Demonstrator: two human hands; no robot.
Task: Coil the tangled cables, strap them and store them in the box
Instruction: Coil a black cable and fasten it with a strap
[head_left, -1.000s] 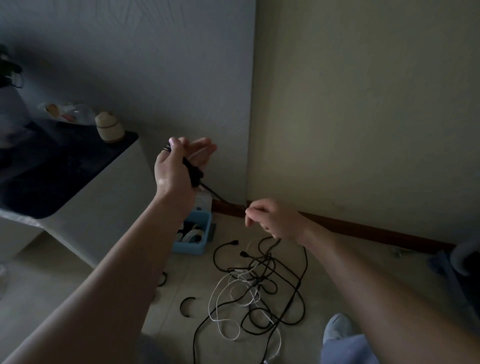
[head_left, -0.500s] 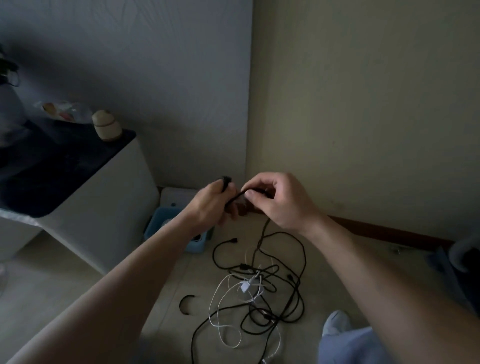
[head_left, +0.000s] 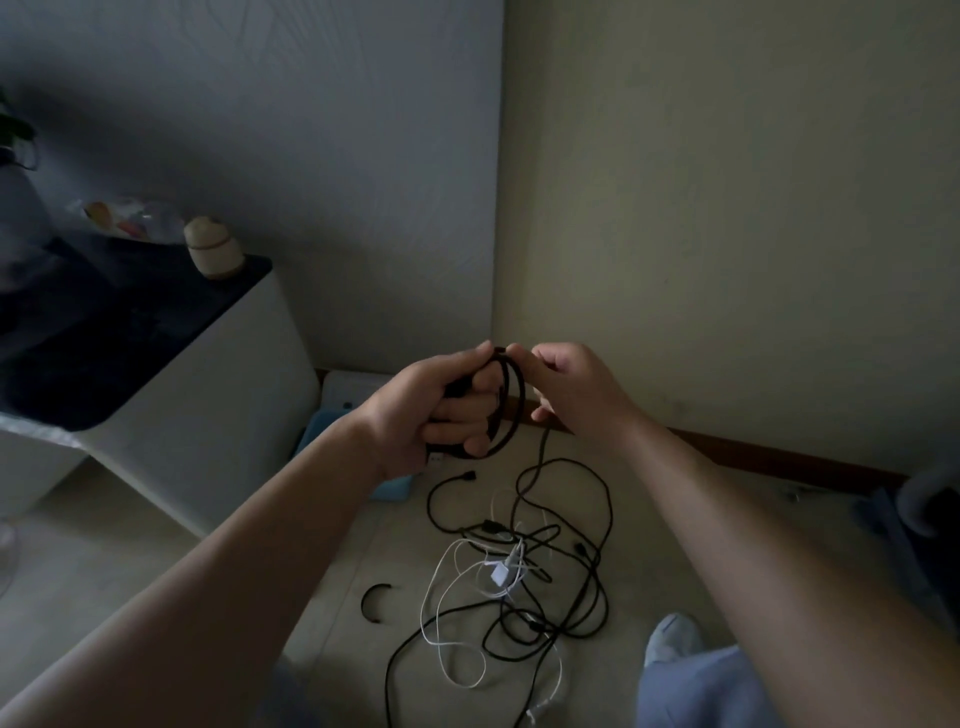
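**Black cable mid-coil, box not in play yet**

Left hand (head_left: 441, 415) grips a few loops of thin black cable (head_left: 514, 410) and acts as the anchor. Right hand (head_left: 576, 389) pinches the top of the loop, likely laying on the next turn. The tail hangs down to the tangled pile of black and white cables (head_left: 519, 571) on the pale floor (head_left: 395, 545), so slack can feed up. A curved black strap (head_left: 375, 603) lies beside the pile, handy for tying off. The blue plastic box (head_left: 317, 431) is on the floor beyond the left hand, only partly in view.

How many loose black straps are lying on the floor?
1: a curled black strap on the floor, just left of the cable tangle. Others may be hidden under the left forearm.
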